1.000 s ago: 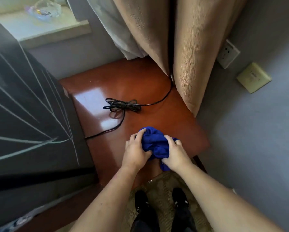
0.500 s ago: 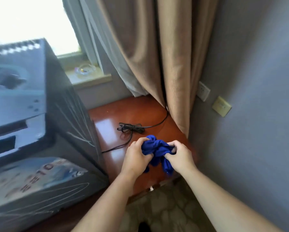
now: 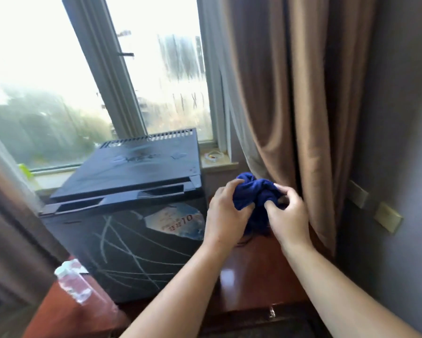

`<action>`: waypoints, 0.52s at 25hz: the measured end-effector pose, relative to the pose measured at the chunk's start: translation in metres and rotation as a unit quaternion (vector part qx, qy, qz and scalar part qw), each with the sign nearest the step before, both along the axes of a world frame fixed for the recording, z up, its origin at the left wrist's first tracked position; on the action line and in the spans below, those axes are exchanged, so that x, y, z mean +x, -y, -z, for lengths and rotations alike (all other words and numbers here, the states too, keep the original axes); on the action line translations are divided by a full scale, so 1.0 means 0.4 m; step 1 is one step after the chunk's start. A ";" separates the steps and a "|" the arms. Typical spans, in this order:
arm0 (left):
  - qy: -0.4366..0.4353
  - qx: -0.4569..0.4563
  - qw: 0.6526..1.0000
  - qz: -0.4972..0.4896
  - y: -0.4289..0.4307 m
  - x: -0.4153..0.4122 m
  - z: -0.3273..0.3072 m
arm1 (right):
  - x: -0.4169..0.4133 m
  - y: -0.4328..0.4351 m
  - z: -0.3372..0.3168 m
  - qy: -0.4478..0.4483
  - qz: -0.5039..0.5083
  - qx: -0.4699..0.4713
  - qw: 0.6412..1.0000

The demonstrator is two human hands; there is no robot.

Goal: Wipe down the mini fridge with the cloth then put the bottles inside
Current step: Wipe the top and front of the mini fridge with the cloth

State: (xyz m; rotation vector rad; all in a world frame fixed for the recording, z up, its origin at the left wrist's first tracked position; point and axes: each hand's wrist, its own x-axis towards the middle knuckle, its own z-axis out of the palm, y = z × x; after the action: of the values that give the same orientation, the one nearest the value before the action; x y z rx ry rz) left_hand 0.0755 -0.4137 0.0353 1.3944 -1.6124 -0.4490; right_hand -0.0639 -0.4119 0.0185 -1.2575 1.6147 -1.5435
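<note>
both hands are raised in front of the chest, working a bunched blue cloth between them. the left hand grips the cloth's left side with fingers curled over the top of the bundle, and the right hand pinches its right side, thumb and fingertips pressed into the folds; part of the cloth hangs down between the two wrists. the cloth is held in the air just to the right of the mini fridge, apart from it. the fridge is black, with pale scratch-like lines and a torn sticker on its front, its door shut, its top dusty-looking with a vent grille along the back edge. it stands on a glossy reddish-brown cabinet top in front of a window. a clear plastic bottle with a white cap and a reddish label shows at the lower left, in front of the fridge's left corner; it is blurred and i cannot tell what it rests on. a tan curtain hangs behind the hands, and a small glass dish sits on the sill beside the fridge's right rear corner. on the grey wall at right is a beige wall plate.
</note>
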 end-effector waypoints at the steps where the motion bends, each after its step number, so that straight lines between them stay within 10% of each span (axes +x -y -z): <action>1: -0.004 -0.020 1.000 -0.004 0.000 0.032 -0.040 | 0.028 0.000 -0.048 -0.003 -0.014 -0.029 0.999; 7: 0.005 -0.101 0.994 -0.036 0.073 0.294 -0.247 | 0.226 0.045 -0.239 -0.087 -0.134 -0.133 0.978; 13: 0.247 0.155 0.955 -0.058 0.176 0.593 -0.240 | 0.372 0.176 -0.283 -0.289 -0.187 -0.096 0.934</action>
State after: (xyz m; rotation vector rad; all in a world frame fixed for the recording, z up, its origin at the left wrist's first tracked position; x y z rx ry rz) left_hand 0.3129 -0.4841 0.1312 1.9459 -1.8963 -0.3043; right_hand 0.0848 -0.4824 0.1316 -2.1375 1.4410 -1.1695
